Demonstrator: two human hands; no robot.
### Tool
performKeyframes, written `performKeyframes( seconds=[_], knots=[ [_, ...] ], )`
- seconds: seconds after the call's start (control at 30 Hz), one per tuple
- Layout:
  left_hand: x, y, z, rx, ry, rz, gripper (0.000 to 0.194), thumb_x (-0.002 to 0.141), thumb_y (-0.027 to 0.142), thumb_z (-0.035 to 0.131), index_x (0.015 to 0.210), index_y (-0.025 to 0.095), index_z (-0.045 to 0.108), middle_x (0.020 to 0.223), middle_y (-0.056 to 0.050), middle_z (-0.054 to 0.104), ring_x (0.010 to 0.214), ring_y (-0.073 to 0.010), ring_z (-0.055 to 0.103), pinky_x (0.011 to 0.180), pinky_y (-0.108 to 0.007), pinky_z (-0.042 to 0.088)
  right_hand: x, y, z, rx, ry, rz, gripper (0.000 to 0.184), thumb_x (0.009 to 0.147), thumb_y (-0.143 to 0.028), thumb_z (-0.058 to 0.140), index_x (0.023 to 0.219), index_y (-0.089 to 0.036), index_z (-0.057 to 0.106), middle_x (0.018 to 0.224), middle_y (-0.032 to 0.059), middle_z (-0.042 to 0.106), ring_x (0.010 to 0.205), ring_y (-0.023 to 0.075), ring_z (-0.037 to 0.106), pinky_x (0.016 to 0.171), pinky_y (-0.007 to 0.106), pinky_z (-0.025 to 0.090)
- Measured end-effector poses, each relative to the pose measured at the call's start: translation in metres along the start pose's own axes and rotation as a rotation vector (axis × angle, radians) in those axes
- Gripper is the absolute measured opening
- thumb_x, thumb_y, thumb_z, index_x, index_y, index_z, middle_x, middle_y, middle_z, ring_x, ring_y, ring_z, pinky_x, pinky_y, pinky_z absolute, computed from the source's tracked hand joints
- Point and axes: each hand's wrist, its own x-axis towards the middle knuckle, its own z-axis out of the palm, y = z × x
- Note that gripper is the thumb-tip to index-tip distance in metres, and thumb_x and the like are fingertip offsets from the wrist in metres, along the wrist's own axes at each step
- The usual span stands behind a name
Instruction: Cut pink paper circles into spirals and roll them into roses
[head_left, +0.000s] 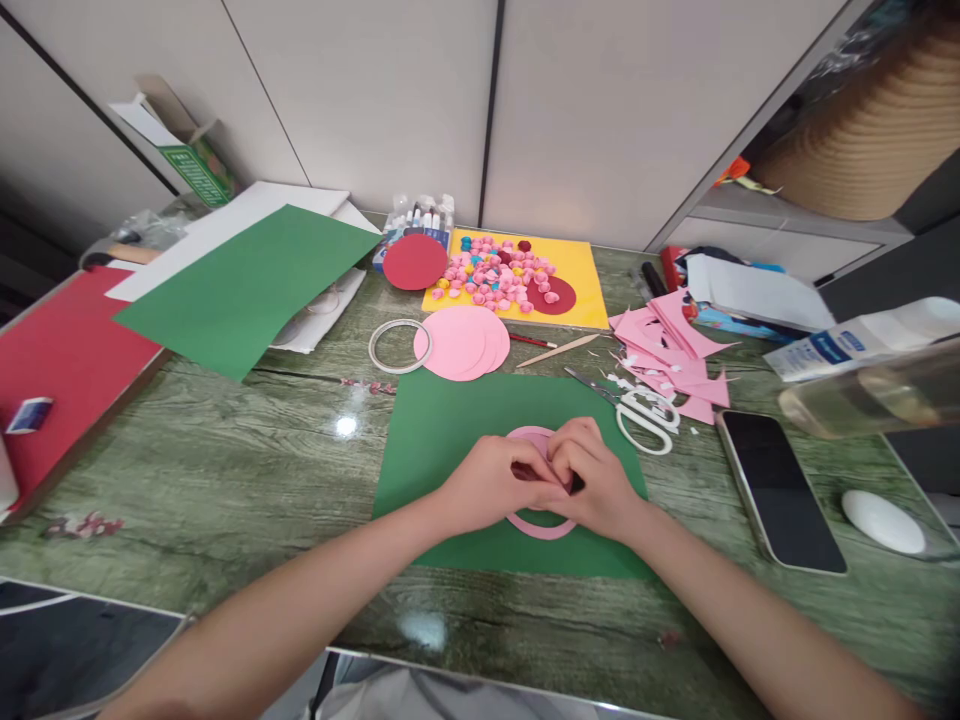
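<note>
My left hand (491, 482) and my right hand (594, 478) meet over a green paper sheet (442, 430) on the table. Both have their fingers curled and pinched together on a pink paper spiral (536, 527), whose outer ring shows above and below the hands. The centre of the pink piece is hidden under my fingers.
White scissors (645, 418) lie right of the green sheet, beside pink paper scraps (667, 345). A phone (780, 488) and a white oval object (883, 520) lie further right. Pink paper circles (459, 342), a tape ring (400, 346) and a yellow sheet with small paper roses (581, 275) lie behind.
</note>
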Motion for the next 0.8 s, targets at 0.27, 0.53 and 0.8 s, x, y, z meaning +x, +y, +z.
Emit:
performKeyframes(
  seconds=[0.27,0.53,0.8],
  knots=[
    [0.0053,0.005,-0.0087,-0.002,0.242,0.023,0.013,0.072,0.028,0.066,0.077,0.017,0.071,0.078,-0.003,0.07,0.073,-0.0147,0.061,0.069,-0.024,0.046,-0.0001,0.0013,-0.0027,0.031,0.049,0.112,0.041,0.069,-0.032,0.074,0.065,-0.023,0.035,0.07,-0.0009,0.05,0.071,0.0176,0.048,0.066,0.034,0.037],
    [0.0043,0.0063,-0.0087,0.074,0.288,0.093,0.013,0.076,0.028,0.062,0.082,0.021,0.072,0.077,-0.001,0.068,0.071,-0.013,0.058,0.065,-0.023,0.043,0.002,0.0,-0.0034,0.063,0.103,0.206,0.036,0.075,-0.028,0.069,0.063,-0.022,0.035,0.068,-0.001,0.048,0.069,0.0169,0.047,0.064,0.031,0.036],
    [0.0015,0.008,-0.0068,0.159,0.291,0.129,0.017,0.081,0.026,0.057,0.092,0.021,0.069,0.085,-0.002,0.068,0.078,-0.013,0.059,0.071,-0.023,0.044,0.0029,0.0003,-0.004,0.125,0.134,0.276,0.031,0.077,-0.025,0.066,0.065,-0.022,0.037,0.07,-0.0009,0.046,0.066,0.0152,0.044,0.06,0.03,0.035]
  ],
)
